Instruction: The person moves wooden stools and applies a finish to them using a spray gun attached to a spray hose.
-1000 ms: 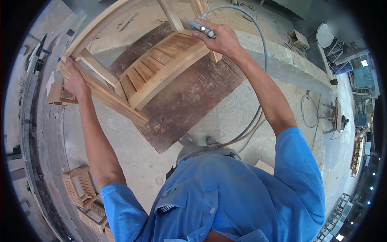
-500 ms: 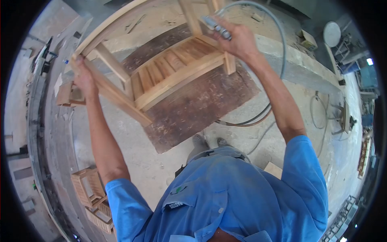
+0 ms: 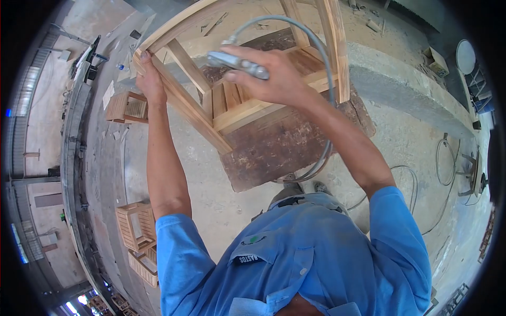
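A wooden chair frame (image 3: 253, 116) with a slatted seat stands on a worn brown board (image 3: 279, 150). My left hand (image 3: 150, 81) is closed round the corner of the frame at the upper left. In my right hand (image 3: 274, 76) is a metallic air tool (image 3: 240, 64), held over the seat, its tip pointing left. A grey hose (image 3: 316, 39) loops from the tool over my right wrist and down past the board's front edge. My right hand hides part of the seat slats.
Small wooden chairs (image 3: 136, 226) are on the floor at the lower left, another (image 3: 127, 108) farther up. A concrete ledge (image 3: 411, 79) runs behind the board to the right. Coiled hose (image 3: 445, 163) and a stool (image 3: 474, 171) are at the far right.
My right hand has moved the tool left, from the chair's right side to over the seat. The chair and my left hand appear farther right and higher in view.
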Demonstrator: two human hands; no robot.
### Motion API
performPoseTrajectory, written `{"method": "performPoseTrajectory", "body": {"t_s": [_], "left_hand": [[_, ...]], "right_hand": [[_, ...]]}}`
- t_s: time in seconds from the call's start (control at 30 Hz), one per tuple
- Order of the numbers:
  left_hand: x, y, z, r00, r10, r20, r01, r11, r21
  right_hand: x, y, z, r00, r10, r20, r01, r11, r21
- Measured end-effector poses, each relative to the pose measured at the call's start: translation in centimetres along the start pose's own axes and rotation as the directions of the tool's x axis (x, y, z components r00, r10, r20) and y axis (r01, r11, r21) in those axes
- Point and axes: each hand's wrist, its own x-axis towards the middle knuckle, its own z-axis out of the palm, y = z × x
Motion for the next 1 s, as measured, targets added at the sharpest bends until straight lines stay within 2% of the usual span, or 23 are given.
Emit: {"method": "performPoseTrajectory", "body": {"t_s": [0.07, 0.27, 0.37, 0.5, 0.6, 0.67, 0.8, 0.9, 0.97, 1.0], "left_hand": [[0.1, -0.3, -0.1, 0.999, 0.030, 0.015, -0.029, 0.999, -0.032], [-0.5, 0.0, -0.4, 0.998, 0.050, 0.033, -0.046, 0.993, -0.107], [-0.8, 0.3, -0.2, 0.999, 0.044, -0.002, -0.044, 0.995, -0.087], [-0.5, -0.1, -0.1, 0.999, 0.034, -0.043, -0.037, 0.997, -0.069], [0.3, -0.8, -0.1, 0.997, -0.036, -0.065, 0.037, 0.999, 0.019], [0.4, -0.9, 0.1, 0.999, -0.006, -0.036, 0.006, 1.000, -0.010], [0.4, -0.2, 0.4, 1.000, -0.019, -0.018, 0.020, 1.000, 0.021], [2.1, -2.1, 0.7, 0.996, -0.030, -0.088, 0.038, 0.996, 0.086], [2.8, -3.7, 1.2, 0.984, 0.164, -0.071, -0.162, 0.986, 0.037], [2.8, -4.0, 1.2, 0.976, 0.208, -0.057, -0.207, 0.978, 0.026]], "right_hand": [[1.6, 1.1, 2.9, 0.996, -0.071, -0.059, 0.071, 0.997, 0.010], [4.2, 2.5, 7.5, 1.000, -0.023, 0.008, 0.024, 0.993, -0.120], [4.1, 2.4, 7.9, 0.990, 0.106, 0.098, -0.094, 0.989, -0.118], [2.2, 3.8, 8.6, 0.995, 0.076, 0.065, -0.071, 0.994, -0.084], [0.4, 4.6, 8.4, 0.993, 0.092, 0.077, -0.086, 0.994, -0.068], [-1.0, 5.4, 8.5, 0.996, 0.065, 0.058, -0.063, 0.997, -0.045], [-3.5, 6.1, 8.1, 0.965, 0.211, 0.156, -0.191, 0.973, -0.133], [-4.4, 6.3, 7.9, 0.938, 0.272, 0.215, -0.229, 0.951, -0.206], [-5.2, 6.7, 7.8, 0.947, 0.254, 0.199, -0.207, 0.951, -0.231], [-5.3, 6.2, 7.3, 0.930, 0.296, 0.217, -0.244, 0.940, -0.236]]}}
